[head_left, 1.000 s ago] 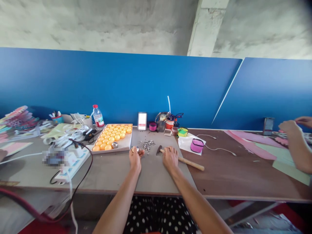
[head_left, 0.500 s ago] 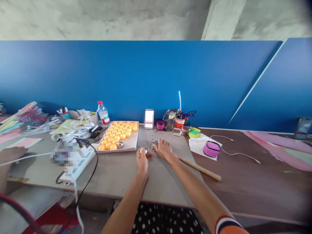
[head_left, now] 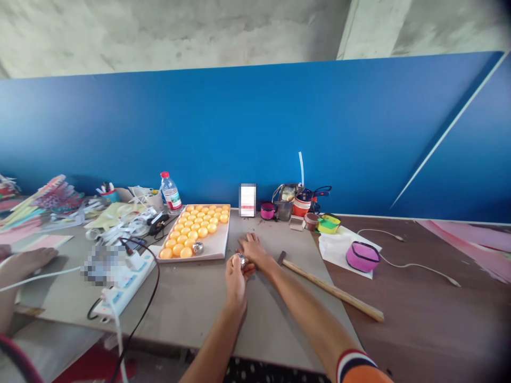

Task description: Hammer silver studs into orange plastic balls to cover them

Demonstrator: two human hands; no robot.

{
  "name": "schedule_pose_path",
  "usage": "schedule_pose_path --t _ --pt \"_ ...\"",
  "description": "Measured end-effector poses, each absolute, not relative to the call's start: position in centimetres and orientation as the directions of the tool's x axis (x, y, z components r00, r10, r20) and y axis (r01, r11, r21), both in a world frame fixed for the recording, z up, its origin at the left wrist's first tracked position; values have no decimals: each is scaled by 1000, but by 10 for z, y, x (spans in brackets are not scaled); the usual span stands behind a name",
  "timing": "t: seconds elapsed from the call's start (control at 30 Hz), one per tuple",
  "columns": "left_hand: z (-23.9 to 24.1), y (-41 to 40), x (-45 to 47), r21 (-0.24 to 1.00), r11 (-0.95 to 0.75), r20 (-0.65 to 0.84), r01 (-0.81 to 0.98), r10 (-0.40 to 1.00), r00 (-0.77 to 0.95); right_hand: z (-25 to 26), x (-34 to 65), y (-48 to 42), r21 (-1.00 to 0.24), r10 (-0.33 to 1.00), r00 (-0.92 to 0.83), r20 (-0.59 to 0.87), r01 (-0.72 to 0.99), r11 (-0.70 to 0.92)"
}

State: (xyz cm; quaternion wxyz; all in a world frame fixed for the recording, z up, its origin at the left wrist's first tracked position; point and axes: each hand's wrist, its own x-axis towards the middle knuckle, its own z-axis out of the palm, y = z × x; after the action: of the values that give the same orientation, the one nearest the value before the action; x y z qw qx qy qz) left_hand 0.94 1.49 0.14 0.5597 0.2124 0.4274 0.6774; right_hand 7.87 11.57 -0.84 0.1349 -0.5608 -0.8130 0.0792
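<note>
My left hand (head_left: 236, 276) has its fingers closed round a ball covered in shiny silver pieces (head_left: 242, 260), just above the grey board (head_left: 275, 314). My right hand (head_left: 254, 248) lies palm down just beyond it, fingers spread on the board. The small silver pieces seen earlier are now hidden by this hand. To the left, a shallow white tray (head_left: 217, 246) holds rows of orange balls (head_left: 202, 232). One silver-covered ball (head_left: 197, 247) sits at the tray's front. Right of my right forearm lies a hammer (head_left: 335, 290) with a wooden handle.
A white power strip (head_left: 125, 284) with cables stands left, near another person's hand (head_left: 34, 259). Behind are a water bottle (head_left: 171, 196), a blurred upright panel (head_left: 248, 200) and several small containers. A pink pouch (head_left: 362, 256) rests on white paper (head_left: 331, 246) to the right.
My right hand has moved left, closer to my left hand, and now covers the spot where the silver pieces lay. The left hand keeps the ball. The view has shifted slightly.
</note>
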Motion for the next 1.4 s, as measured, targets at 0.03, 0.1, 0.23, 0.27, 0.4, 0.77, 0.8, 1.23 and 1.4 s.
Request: schedule_pose_path --t 0.03,0.1,0.23,0.27,0.4,0.77,0.8,1.23,1.4 --pt "2 14 10 817 -4 -193 -576 940 -280 -9 78 115 -271 928 -351 128 888 373" --pt "3 14 10 821 5 -197 -571 941 -275 -10 79 113 -260 916 -379 131 879 401" --pt "5 13 11 824 14 -202 -566 941 -272 -10 88 103 -240 893 -429 139 860 451" --pt "5 13 12 823 11 -200 -567 941 -272 -10 90 100 -237 889 -434 146 857 458" --pt "5 13 11 826 4 -192 -563 942 -276 -8 98 85 -246 879 -443 175 845 475" --pt "0 20 9 802 -44 -156 -595 947 -281 -1 107 56 -260 892 -425 155 854 452" --pt "0 20 9 799 -45 -153 -599 949 -276 0 107 53 -258 894 -422 151 856 448" --pt "-5 25 8 811 -72 -116 -581 953 -280 0 118 26 -185 886 -420 195 872 453" --pt "-6 25 7 803 -97 -106 -588 948 -302 15 109 49 -179 912 -339 232 907 382"
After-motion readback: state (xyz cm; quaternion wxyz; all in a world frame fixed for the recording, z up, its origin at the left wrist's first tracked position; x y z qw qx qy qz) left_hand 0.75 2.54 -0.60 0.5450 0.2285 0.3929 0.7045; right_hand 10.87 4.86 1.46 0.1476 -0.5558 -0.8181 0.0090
